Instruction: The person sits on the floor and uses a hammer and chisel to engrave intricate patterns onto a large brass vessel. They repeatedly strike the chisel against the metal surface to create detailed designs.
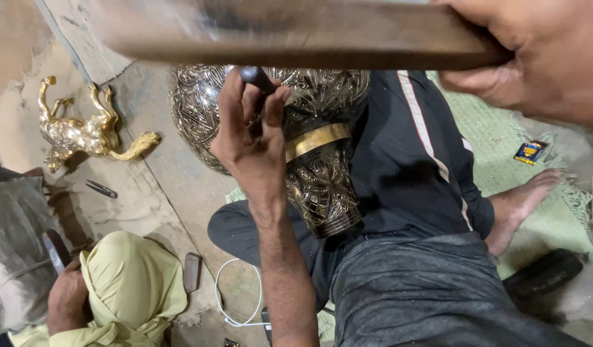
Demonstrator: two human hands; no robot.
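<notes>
A large engraved metal vase point(319, 180) with a gold band lies across my lap, its dark patterned body toward the floor. My left hand point(248, 138) pinches a thin dark chisel point(258, 78) upright against the vase's body. My right hand point(534, 54) grips a long wooden mallet point(296, 35), blurred, raised across the top of the view above the chisel. I sit cross-legged in dark trousers, one bare foot point(524, 199) out to the right.
A golden horse figurine point(84, 132) lies on the dusty floor at left. Another person's hand point(65, 299) and pale green sleeve point(132, 286) are at lower left. A white cable point(235, 302), small dark tools point(102, 189) and a green mat point(502, 141) lie around me.
</notes>
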